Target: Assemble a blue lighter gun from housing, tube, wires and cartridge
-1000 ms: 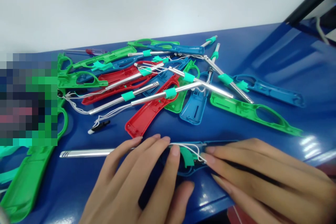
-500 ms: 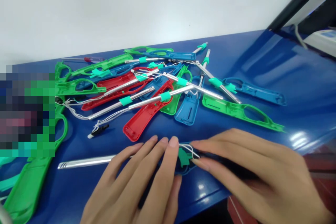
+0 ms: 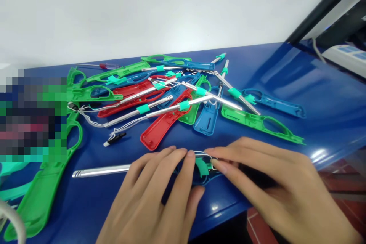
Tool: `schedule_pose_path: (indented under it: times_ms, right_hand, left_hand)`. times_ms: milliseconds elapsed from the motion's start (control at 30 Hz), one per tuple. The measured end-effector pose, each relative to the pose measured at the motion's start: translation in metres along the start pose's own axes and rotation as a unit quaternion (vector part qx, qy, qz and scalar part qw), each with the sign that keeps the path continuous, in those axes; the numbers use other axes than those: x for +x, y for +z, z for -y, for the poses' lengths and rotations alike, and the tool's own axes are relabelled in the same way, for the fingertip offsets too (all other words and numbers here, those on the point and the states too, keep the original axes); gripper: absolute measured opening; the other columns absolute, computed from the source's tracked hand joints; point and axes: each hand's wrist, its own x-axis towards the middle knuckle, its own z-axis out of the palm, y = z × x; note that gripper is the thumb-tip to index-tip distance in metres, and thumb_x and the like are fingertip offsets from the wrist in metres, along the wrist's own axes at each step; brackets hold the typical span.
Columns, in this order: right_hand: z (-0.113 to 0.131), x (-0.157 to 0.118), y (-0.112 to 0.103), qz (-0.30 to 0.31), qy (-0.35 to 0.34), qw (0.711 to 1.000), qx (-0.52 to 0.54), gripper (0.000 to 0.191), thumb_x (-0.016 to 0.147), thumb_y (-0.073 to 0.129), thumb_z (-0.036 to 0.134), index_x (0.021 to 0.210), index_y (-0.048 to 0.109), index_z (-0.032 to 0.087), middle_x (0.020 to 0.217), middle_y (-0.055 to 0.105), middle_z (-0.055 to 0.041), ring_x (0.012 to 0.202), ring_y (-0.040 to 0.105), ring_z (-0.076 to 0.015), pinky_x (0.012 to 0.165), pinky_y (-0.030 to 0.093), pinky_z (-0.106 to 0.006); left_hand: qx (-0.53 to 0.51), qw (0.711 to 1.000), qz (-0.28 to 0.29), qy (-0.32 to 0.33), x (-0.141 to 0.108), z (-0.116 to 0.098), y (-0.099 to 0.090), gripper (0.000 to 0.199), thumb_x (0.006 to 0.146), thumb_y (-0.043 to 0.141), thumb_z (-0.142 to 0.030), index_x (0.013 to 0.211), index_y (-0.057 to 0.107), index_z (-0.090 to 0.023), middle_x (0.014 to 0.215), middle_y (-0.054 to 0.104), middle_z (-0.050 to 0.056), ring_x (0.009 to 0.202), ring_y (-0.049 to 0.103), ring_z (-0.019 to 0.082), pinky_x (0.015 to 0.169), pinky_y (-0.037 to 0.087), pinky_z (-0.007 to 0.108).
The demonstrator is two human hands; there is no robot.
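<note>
My left hand (image 3: 156, 187) lies over a blue plastic handle shell (image 3: 215, 178) near the table's front edge, fingers curled on it and hiding much of it. A slotted silver tube (image 3: 101, 170) sticks out to the left from under that hand. Inside the shell's loop sits a teal-green trigger piece (image 3: 203, 166). My right hand (image 3: 265, 175) pinches thin white wires (image 3: 203, 153) between thumb and forefinger, at the right part of the shell. The wires arch over the trigger piece.
Beyond my hands lies a pile of red shells (image 3: 154, 133), green shells (image 3: 260, 120), blue shells (image 3: 206, 120) and silver tubes (image 3: 197, 101) with teal pieces. A screwdriver (image 3: 107, 66) lies at the back. A black igniter piece (image 3: 117, 138) lies nearer. A white device (image 3: 345, 59) stands at right.
The view has shifted slightly, so the scene sits a little differently in it. The white wires now lie in a smoother arch at my right fingertips. Both hands keep their hold.
</note>
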Motion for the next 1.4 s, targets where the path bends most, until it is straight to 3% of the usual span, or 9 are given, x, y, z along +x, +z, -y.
schedule_pose_path:
  times_ms: [133, 300, 433, 567, 700, 967, 1200, 1400]
  right_hand:
    - [0.002, 0.003, -0.002, 0.013, 0.017, 1.0, -0.003, 0.015, 0.107, 0.071, 0.023, 0.108, 0.083, 0.033, 0.097, 0.085, 0.0086, 0.083, 0.082, -0.0069, 0.079, 0.061, -0.013]
    - [0.004, 0.012, 0.001, 0.003, 0.015, 1.0, -0.007, 0.014, 0.108, 0.071, 0.028, 0.102, 0.084, 0.032, 0.093, 0.085, 0.008, 0.078, 0.081, -0.008, 0.073, 0.061, -0.015]
    - [0.002, 0.013, 0.003, -0.007, 0.007, 1.0, -0.004, 0.013, 0.107, 0.072, 0.025, 0.105, 0.084, 0.032, 0.096, 0.086, 0.0096, 0.081, 0.082, -0.0058, 0.078, 0.061, -0.01]
    - [-0.002, 0.01, 0.002, 0.004, -0.019, 1.0, -0.001, 0.016, 0.109, 0.07, 0.025, 0.113, 0.083, 0.034, 0.104, 0.088, 0.0119, 0.089, 0.083, -0.004, 0.088, 0.06, -0.007]
    - [-0.005, 0.01, 0.0, 0.024, -0.033, 0.999, 0.011, 0.017, 0.111, 0.068, 0.026, 0.112, 0.082, 0.035, 0.108, 0.088, 0.0128, 0.093, 0.083, -0.0042, 0.091, 0.06, -0.008]
    - [-0.011, 0.012, 0.001, 0.032, -0.002, 0.999, 0.044, 0.013, 0.109, 0.072, 0.031, 0.108, 0.082, 0.04, 0.102, 0.087, 0.0128, 0.085, 0.084, -0.0107, 0.08, 0.066, -0.018]
    - [-0.01, 0.023, -0.002, 0.08, 0.039, 0.995, 0.053, 0.008, 0.11, 0.072, 0.045, 0.107, 0.079, 0.047, 0.103, 0.084, 0.0157, 0.087, 0.082, -0.0109, 0.076, 0.065, -0.02]
    - [-0.008, 0.021, -0.006, 0.089, 0.034, 0.994, 0.044, 0.008, 0.109, 0.072, 0.046, 0.106, 0.079, 0.043, 0.104, 0.084, 0.0092, 0.086, 0.083, -0.0157, 0.072, 0.066, -0.027]
  left_hand:
    - [0.005, 1.0, 0.028, -0.008, -0.002, 0.0, -0.003, 0.027, 0.116, 0.061, -0.019, 0.141, 0.07, -0.012, 0.128, 0.081, 0.009, 0.119, 0.075, 0.024, 0.109, 0.054, 0.04]
    - [-0.005, 0.996, 0.064, -0.062, -0.007, 0.0, -0.004, 0.037, 0.119, 0.056, -0.035, 0.15, 0.065, -0.016, 0.14, 0.077, 0.008, 0.125, 0.075, 0.024, 0.107, 0.061, 0.038]
    - [-0.017, 0.995, 0.064, -0.069, -0.011, 0.0, -0.007, 0.032, 0.119, 0.056, -0.035, 0.144, 0.067, -0.017, 0.133, 0.078, 0.006, 0.125, 0.075, 0.019, 0.114, 0.061, 0.031]
    - [-0.028, 0.996, 0.029, -0.081, -0.01, -0.002, -0.008, 0.024, 0.119, 0.058, -0.033, 0.134, 0.071, -0.02, 0.126, 0.079, 0.001, 0.122, 0.075, 0.014, 0.121, 0.054, 0.025]
    - [-0.035, 0.992, 0.063, -0.108, -0.006, -0.001, -0.008, 0.027, 0.117, 0.062, -0.034, 0.138, 0.07, -0.02, 0.132, 0.079, 0.002, 0.128, 0.073, 0.013, 0.127, 0.05, 0.023]
    - [-0.054, 0.99, 0.06, -0.117, -0.006, 0.004, -0.013, 0.039, 0.117, 0.061, -0.04, 0.147, 0.066, -0.014, 0.131, 0.081, 0.009, 0.118, 0.078, 0.015, 0.11, 0.062, 0.02]
    - [-0.087, 0.987, 0.077, -0.115, -0.003, 0.003, -0.01, 0.028, 0.116, 0.062, -0.033, 0.14, 0.068, -0.022, 0.129, 0.078, 0.003, 0.118, 0.076, 0.013, 0.114, 0.061, 0.023]
    - [-0.118, 0.976, 0.116, -0.14, 0.0, 0.003, -0.015, 0.024, 0.113, 0.065, -0.029, 0.137, 0.066, -0.026, 0.13, 0.074, 0.001, 0.114, 0.075, 0.012, 0.105, 0.063, 0.02]
